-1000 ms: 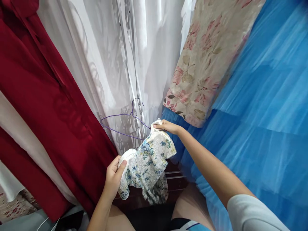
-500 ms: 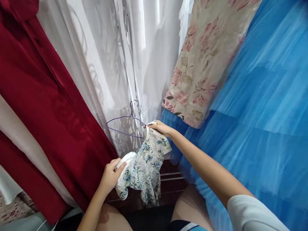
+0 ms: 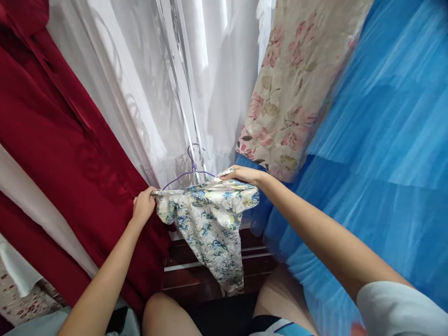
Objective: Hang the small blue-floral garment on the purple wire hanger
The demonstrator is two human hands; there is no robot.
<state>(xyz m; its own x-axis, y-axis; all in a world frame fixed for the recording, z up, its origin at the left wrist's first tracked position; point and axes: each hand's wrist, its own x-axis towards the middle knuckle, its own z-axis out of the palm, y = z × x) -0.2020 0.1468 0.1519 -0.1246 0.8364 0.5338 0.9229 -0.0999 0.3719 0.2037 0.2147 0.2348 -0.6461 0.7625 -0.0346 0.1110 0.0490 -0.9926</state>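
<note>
Fingers of the left hand point(image 3: 143, 205) and right hand point(image 3: 243, 174) pinch closed on the two upper ends of a flowered garment point(image 3: 213, 226), which hangs stretched between them above dark floor point(image 3: 191, 282). Its top edge partly hides a purple hanger point(image 3: 193, 165); white cloth point(image 3: 224, 102) hangs beyond.

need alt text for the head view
The left hand and right hand hold a white, blue-flowered fabric garment spread between them, a thin purple hanger at its top edge. Dark red cloth hangs left, white cloth behind, gauzy blue cloth right.
</note>
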